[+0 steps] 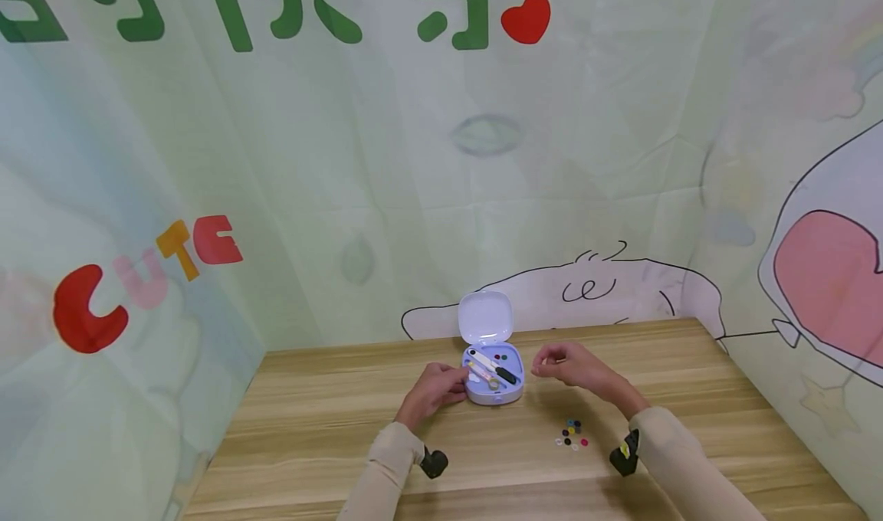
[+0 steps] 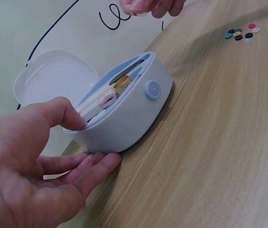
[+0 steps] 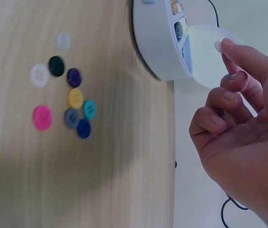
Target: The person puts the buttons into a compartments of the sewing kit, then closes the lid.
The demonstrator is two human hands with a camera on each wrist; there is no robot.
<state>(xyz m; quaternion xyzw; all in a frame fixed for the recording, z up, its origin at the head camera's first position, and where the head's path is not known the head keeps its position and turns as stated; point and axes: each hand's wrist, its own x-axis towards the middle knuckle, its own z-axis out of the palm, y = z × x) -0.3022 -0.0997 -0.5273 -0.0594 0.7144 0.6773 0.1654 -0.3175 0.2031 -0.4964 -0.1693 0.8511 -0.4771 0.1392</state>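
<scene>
A small pale-blue case stands on the wooden table with its lid raised. Inside lie a white tool with a black tip, small spools and a few buttons. My left hand holds the case at its left end, thumb on the rim and fingers along the base. My right hand hovers just right of the case, fingers loosely curled, with nothing seen in it. Several coloured buttons lie loose on the table in front of the right hand.
A printed fabric backdrop closes the table at the back and on both sides. Black wrist mounts sit on both forearms. Bare wood lies in front of the case.
</scene>
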